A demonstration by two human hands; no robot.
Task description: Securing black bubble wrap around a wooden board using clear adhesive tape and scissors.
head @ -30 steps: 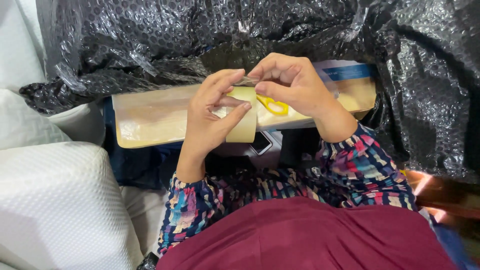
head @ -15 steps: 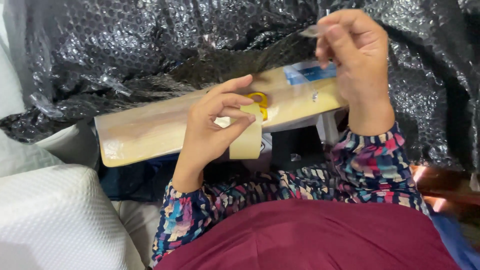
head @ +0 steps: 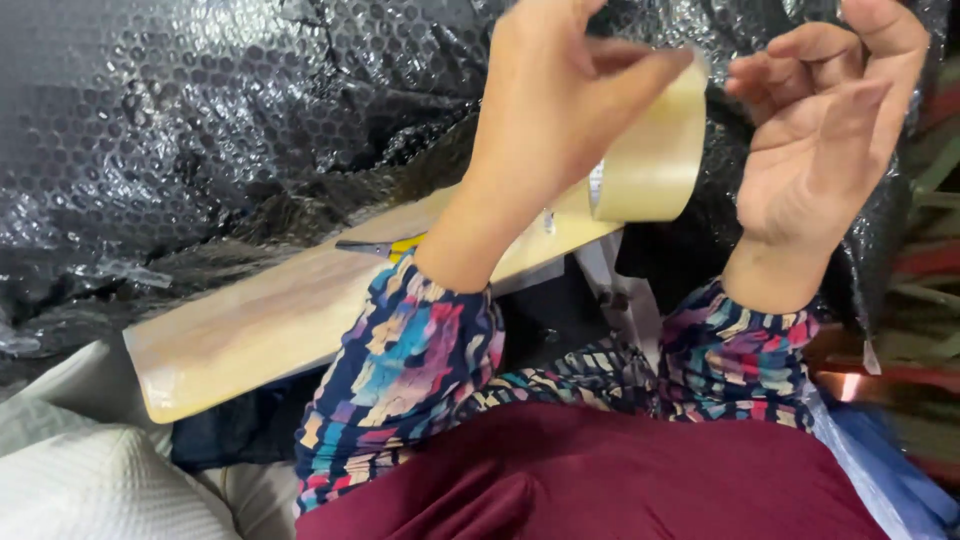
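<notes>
Left hand [head: 560, 110] raised, fingers pinched on a roll of clear packing tape [head: 650, 150], thumb and fingertips clamping its rim. Right hand [head: 830, 130] just beside the roll, fingers loosely curled and parted, holding nothing visible. Below the left hand lies a pale wooden board [head: 290, 310] with yellow-handled scissors [head: 385, 246] on it, black bubble wrap [head: 200, 130] behind. Roll judged light, stiff, smooth-sided; best gripped through the core or across the rim

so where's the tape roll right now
In the head view, upper centre-right: the tape roll is held up in the left hand, beside the right hand, above the wooden bat.
</notes>
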